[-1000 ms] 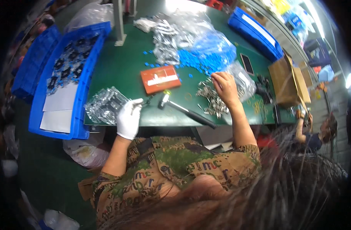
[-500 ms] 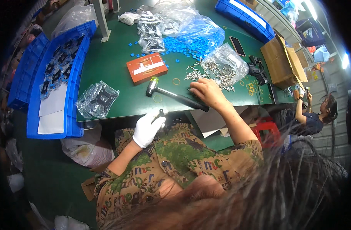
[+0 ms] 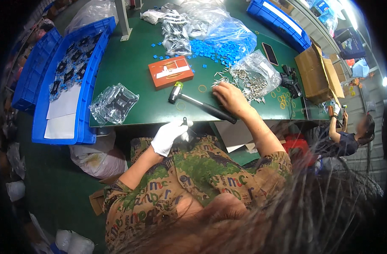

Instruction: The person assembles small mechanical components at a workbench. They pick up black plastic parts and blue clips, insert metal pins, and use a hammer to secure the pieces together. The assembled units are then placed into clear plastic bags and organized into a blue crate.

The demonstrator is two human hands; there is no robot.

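My left hand (image 3: 170, 136), in a white glove, is closed around a small black part (image 3: 185, 121) at the table's front edge. One end of the part sticks up past the fingers. My bare right hand (image 3: 232, 100) rests on the table with its fingers curled down, beside a heap of small metal pins (image 3: 250, 82). What its fingertips hold, if anything, is hidden. Left of that hand lies a hammer (image 3: 197, 101) with a black grip and a yellow-and-black head. Its grip end reaches under my right wrist.
An orange-red box (image 3: 171, 73) stands behind the hammer. Farther back are blue plastic pieces (image 3: 214, 51) and clear bags. Bagged black brackets (image 3: 115, 105) lie at left, near a blue crate (image 3: 83, 114). Rubber bands, a phone (image 3: 270, 54) and a cardboard box (image 3: 314, 72) are at right. Another person (image 3: 348, 137) works beyond.
The whole view has shifted, so the table's things sit a little farther right. Both hands keep nearly the same places and grips.
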